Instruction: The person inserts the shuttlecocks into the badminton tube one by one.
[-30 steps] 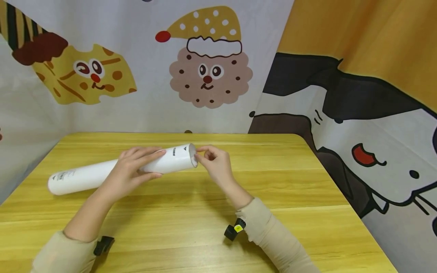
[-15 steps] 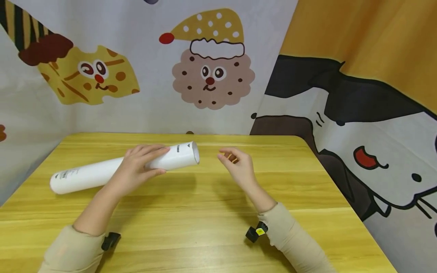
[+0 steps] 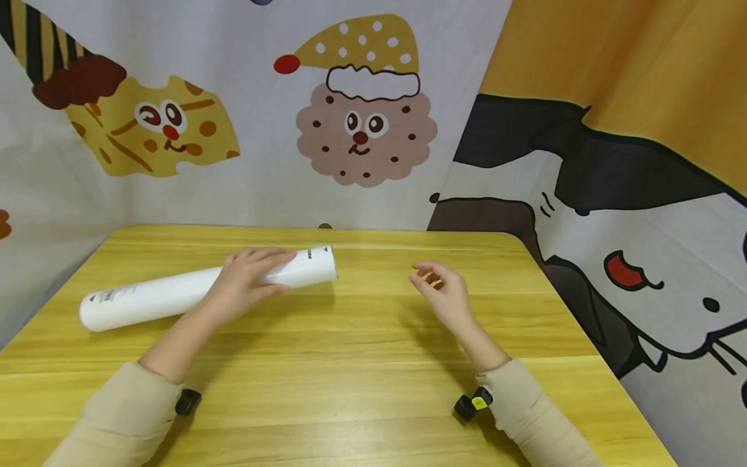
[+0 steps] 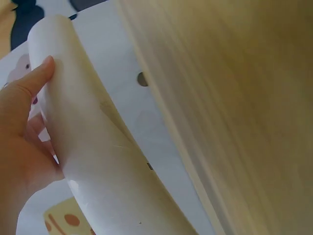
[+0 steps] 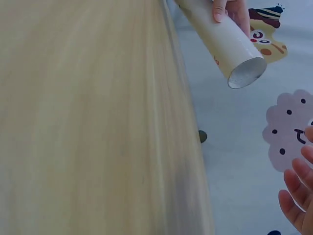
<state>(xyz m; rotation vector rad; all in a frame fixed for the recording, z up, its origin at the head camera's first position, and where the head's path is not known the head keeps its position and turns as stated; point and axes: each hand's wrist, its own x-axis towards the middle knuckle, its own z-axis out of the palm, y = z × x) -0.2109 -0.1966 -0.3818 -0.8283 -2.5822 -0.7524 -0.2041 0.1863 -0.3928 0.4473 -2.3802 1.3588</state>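
A long white tube point(image 3: 157, 293) with small dark print near both ends lies slanted across the left half of the table. My left hand point(image 3: 245, 282) grips it right of its middle, thumb on the near side and fingers over the top. In the left wrist view the thumb presses along the tube point(image 4: 93, 127). The right wrist view looks into the hollow open end of the tube point(image 5: 247, 73). My right hand point(image 3: 446, 292) hovers over the table to the right, apart from the tube, its fingers loosely bent and holding nothing.
The wood-grain table point(image 3: 350, 376) has rounded back corners. Behind it hangs a curtain point(image 3: 257, 194) printed with cartoon cheese, a cookie and a cat. Each sleeve carries a small black wrist camera point(image 3: 467, 407).
My right hand has drawn back from the tube's open end and moved to the right. The left hand keeps its grip, and the tube's right end has turned slightly away from view.
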